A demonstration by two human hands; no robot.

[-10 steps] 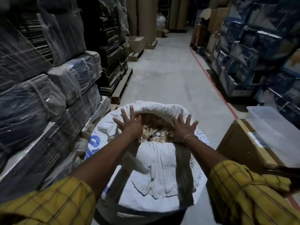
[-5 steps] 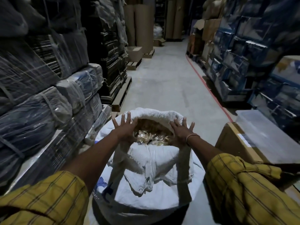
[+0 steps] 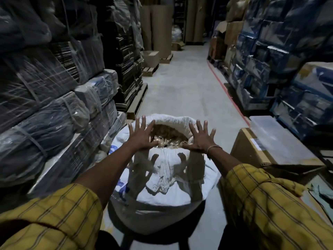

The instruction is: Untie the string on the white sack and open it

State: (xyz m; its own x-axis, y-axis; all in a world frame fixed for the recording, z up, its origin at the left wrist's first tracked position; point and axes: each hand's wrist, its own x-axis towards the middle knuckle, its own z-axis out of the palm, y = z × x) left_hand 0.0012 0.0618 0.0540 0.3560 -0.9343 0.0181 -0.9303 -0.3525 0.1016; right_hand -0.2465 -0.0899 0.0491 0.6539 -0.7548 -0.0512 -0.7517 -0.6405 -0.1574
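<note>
A big white sack (image 3: pixel 162 179) with blue print stands on the floor right before me, its mouth wide open and the rim rolled back. Inside lie golden, shiny packets (image 3: pixel 169 137). My left hand (image 3: pixel 142 136) hovers over the left side of the mouth, fingers spread wide, holding nothing. My right hand (image 3: pixel 201 139) is spread the same way over the right side, a thin bangle on its wrist. Both palms face down, just above the near rim. No string is visible.
Plastic-wrapped bundles (image 3: pixel 54 112) are stacked close on the left. A cardboard box (image 3: pixel 270 152) with a clear plastic lid (image 3: pixel 270 129) on it stands at the right. Blue cartons (image 3: pixel 281 56) line the right wall behind a red floor line (image 3: pixel 227 92). The concrete aisle (image 3: pixel 182 83) runs ahead.
Both hands have lifted off the sack's mouth and spread wider apart above it. The view has tilted up a little; the sack stays open.
</note>
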